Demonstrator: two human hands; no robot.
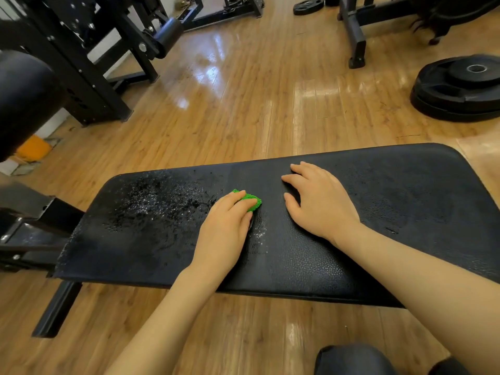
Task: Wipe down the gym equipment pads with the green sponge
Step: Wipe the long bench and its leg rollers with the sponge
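Note:
A long black bench pad point(392, 190) lies across the middle of the view, wet and foamy on its left part. My left hand point(224, 231) presses the green sponge point(253, 200) onto the pad near its middle, with fingers curled over the sponge so that only its far edge shows. A little to the right, my right hand point(319, 201) rests flat on the pad, fingers spread, holding nothing.
A black roller pad point(24, 98) bulges in at the left. Black machine frames point(89, 58) stand at the back left and back. Stacked weight plates point(460, 87) lie on the wooden floor at right. A dark knee point(351, 361) shows at the bottom.

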